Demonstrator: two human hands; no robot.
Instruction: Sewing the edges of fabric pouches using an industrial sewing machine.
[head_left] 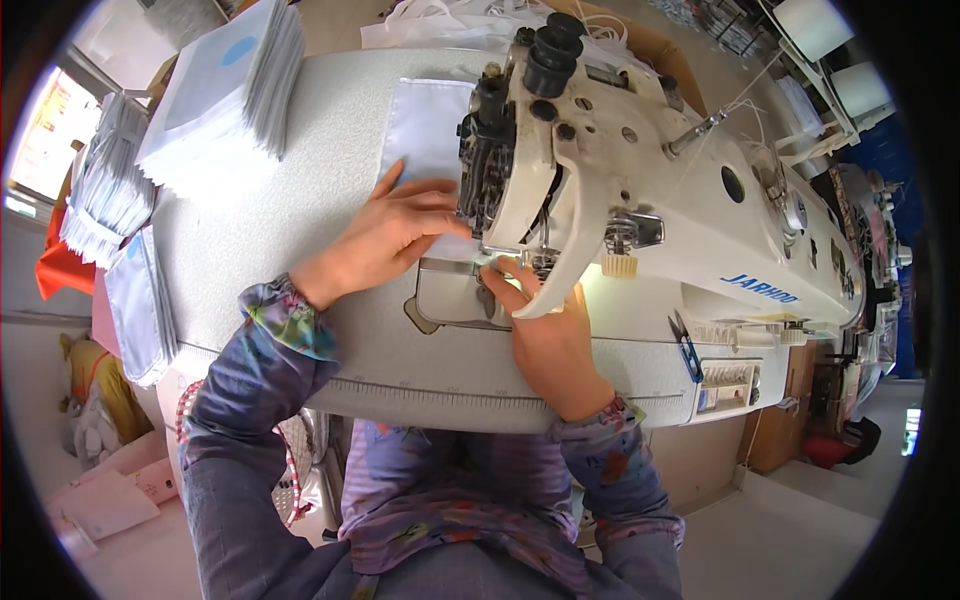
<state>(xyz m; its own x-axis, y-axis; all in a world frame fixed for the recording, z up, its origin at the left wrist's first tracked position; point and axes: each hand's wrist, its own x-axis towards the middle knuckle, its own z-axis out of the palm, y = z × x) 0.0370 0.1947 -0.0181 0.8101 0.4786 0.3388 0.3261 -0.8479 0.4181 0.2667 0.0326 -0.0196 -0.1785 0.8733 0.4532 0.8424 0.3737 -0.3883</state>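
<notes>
My left hand (395,235) lies with its fingers spread over a white fabric piece (430,120), left of the sewing machine's head (550,130). Its index finger reaches toward the presser foot. On the near side of the needle area, my right hand (555,345) has its fingers drawn together at the metal needle plate (460,295). The machine's white guard covers part of that hand, and whatever its fingertips hold is too small to make out. The fabric runs back from the needle area along the left of the machine.
A tall stack of white fabric pieces (225,90) stands at the far left of the sewing table (330,150). Tied bundles (110,180) hang beside it. Blue thread snips (687,350) and a small tray (728,388) lie at the right front. White straps (440,25) are heaped behind.
</notes>
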